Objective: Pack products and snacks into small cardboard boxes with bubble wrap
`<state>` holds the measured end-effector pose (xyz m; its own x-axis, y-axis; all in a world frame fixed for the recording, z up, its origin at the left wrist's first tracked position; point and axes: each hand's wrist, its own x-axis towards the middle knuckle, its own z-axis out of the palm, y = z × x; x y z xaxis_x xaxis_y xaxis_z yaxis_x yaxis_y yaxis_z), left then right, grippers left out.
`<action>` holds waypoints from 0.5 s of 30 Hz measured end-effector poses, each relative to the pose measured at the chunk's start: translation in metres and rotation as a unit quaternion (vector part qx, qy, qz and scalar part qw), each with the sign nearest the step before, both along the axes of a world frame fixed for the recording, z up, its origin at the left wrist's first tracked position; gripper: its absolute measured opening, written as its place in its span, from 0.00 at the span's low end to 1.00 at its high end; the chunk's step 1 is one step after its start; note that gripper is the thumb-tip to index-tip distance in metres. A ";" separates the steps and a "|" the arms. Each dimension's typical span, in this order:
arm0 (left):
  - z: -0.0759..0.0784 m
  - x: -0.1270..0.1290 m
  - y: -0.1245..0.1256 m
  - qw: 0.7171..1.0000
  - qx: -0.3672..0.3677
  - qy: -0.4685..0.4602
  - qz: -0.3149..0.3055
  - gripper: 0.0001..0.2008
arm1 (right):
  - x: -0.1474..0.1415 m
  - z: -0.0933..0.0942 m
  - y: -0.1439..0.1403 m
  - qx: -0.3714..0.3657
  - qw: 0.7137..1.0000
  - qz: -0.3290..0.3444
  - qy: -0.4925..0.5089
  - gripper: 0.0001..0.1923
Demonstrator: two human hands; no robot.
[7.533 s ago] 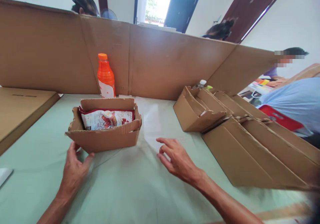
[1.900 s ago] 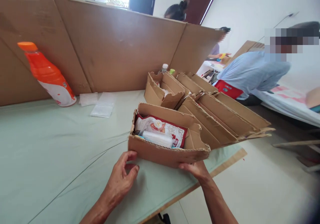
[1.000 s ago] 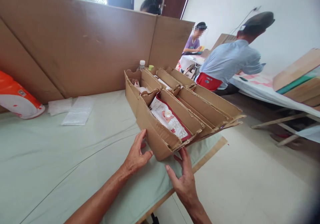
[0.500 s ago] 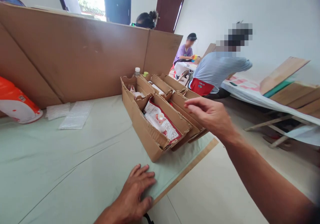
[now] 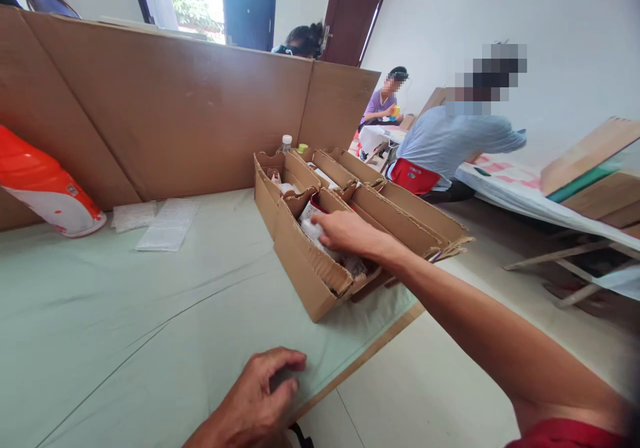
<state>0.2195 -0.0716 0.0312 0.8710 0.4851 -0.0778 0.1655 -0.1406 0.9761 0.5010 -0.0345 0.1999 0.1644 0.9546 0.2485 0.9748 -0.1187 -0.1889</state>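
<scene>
My right hand [image 5: 347, 235] is down inside the front compartment of a brown cardboard organizer box [image 5: 303, 268]. Its fingers are bent together over clear plastic wrapping [image 5: 315, 233] and a white packet with a red edge [image 5: 311, 207]; the fingertips are partly hidden, so what they pinch cannot be made out. Near the table's front edge, my left hand [image 5: 265, 385] holds nothing. Its fingers curve, with a gap between them and the thumb.
A green cloth covers the table [image 5: 200, 315]. Clear plastic sheets [image 5: 167, 225] and an orange-and-white bottle [image 5: 55, 188] are at left, before a cardboard partition [image 5: 200, 115]. Behind the box stands a white-capped bottle [image 5: 286, 143]. Other people sit beyond, one in light blue [image 5: 450, 138].
My right hand has gone from above the box's right side down into its front compartment, where the packet is now mostly covered. My left hand has lifted from lying flat and curled.
</scene>
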 end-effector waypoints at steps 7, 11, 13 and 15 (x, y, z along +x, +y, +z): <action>0.079 0.013 0.024 0.940 -0.173 -0.225 0.188 0.40 | -0.060 0.062 -0.077 0.123 0.983 0.051 0.127 0.19; 0.089 0.025 0.011 0.903 -0.307 -0.220 0.202 0.38 | -0.055 0.057 -0.074 0.041 0.971 0.133 0.195 0.15; 0.076 0.017 0.012 0.889 -0.337 -0.185 0.248 0.34 | -0.012 0.050 -0.057 0.070 0.981 0.036 0.175 0.15; 0.061 0.001 0.025 0.880 -0.343 -0.152 0.291 0.32 | 0.041 0.039 -0.036 0.020 0.991 -0.025 0.133 0.13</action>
